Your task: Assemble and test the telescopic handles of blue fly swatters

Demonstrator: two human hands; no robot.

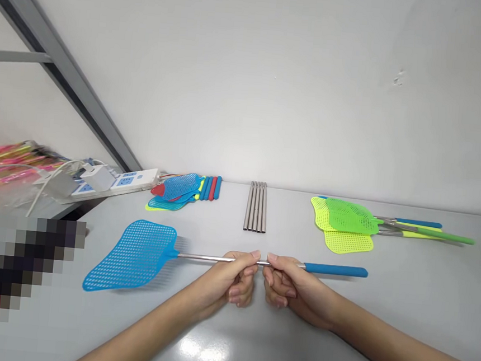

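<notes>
A blue fly swatter [137, 255] lies level across the front of the view, its perforated head to the left and its blue handle [336, 270] to the right. Both hands pinch its metal rod near the middle, thumbs on top and almost meeting. My left hand [238, 276] closes on the rod on the head side. Gripping it on the handle side is my right hand [286, 280]. Fingers of both hands curl underneath, hiding part of the rod. The swatter is held just above the grey table [159, 336].
Behind the hands, several metal tubes [256, 207] lie in a row. Swatter heads [181, 189] and coloured handles [211, 188] are at back left, swatters with rods [349, 218] at right. A power strip [126, 182] and bagged coloured items [10, 163] sit far left, by a metal frame [73, 76].
</notes>
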